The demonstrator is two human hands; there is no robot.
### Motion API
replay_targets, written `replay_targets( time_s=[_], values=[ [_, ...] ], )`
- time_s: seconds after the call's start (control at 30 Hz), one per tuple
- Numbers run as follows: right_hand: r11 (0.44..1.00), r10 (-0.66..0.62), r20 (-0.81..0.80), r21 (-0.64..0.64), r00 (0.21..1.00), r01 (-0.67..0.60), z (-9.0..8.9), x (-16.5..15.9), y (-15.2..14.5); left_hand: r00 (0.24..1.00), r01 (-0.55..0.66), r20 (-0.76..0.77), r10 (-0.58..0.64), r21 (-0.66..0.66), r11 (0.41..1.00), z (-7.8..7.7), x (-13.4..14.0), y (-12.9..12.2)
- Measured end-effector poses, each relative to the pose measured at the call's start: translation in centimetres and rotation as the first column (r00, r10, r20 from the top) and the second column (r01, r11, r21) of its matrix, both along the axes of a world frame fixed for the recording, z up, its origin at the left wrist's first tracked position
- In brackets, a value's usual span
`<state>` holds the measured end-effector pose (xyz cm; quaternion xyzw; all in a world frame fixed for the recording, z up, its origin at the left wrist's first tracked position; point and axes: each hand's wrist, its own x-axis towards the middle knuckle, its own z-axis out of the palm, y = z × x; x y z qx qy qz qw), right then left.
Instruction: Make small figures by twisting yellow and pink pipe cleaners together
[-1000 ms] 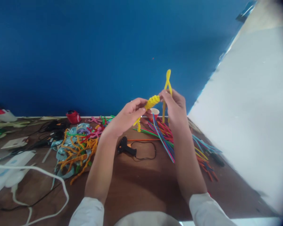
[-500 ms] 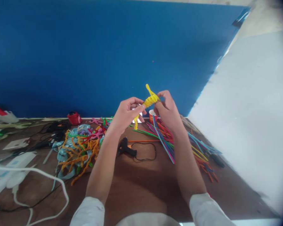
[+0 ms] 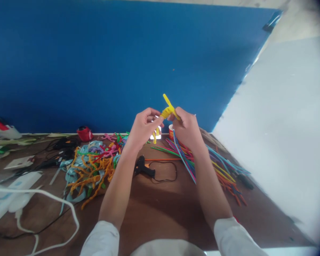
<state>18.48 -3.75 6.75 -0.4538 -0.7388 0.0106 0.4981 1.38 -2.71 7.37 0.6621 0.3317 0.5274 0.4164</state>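
Raised above the table, a yellow pipe cleaner is wound into a short coil, with one straight end pointing up and other ends hanging below. My left hand pinches the coil's left side between thumb and fingers. On the right side, my right hand is closed on the yellow strand, its thumb and forefinger against the coil. A bright white object, partly hidden, shows behind the left fingers.
Orange twisted pipe cleaners and pale blue ribbon heap on the left. A black glue gun lies mid-table. Straight coloured pipe cleaners spread at right, by a red cup. A white power strip and cables fill the near left.
My right hand has shifted slightly down and its fingers have turned on the yellow strand. The coil has tilted, and a second hanging end now shows below. The left hand keeps its pinch.
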Motion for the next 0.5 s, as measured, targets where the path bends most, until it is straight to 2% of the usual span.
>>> replay_targets(
  time_s=[0.17, 0.4, 0.5],
  values=[
    [1.000, -0.007, 0.065, -0.021, 0.998, 0.008, -0.2, 0.4, 0.6, 0.999, 0.017, -0.032, -0.017, 0.015, 1.000, 0.2, -0.5, -0.2],
    [0.992, 0.124, 0.084, -0.041, 0.989, -0.121, -0.4, 1.6, 1.0, 0.996, 0.072, -0.060, -0.070, 0.031, 0.997, 0.2, -1.2, 0.3],
    [0.998, 0.068, 0.111, -0.025, 0.992, -0.065, -0.5, 1.5, 1.1, 0.988, 0.103, -0.117, -0.103, -0.007, 0.995, 0.0, -1.2, 0.5]
  ],
)
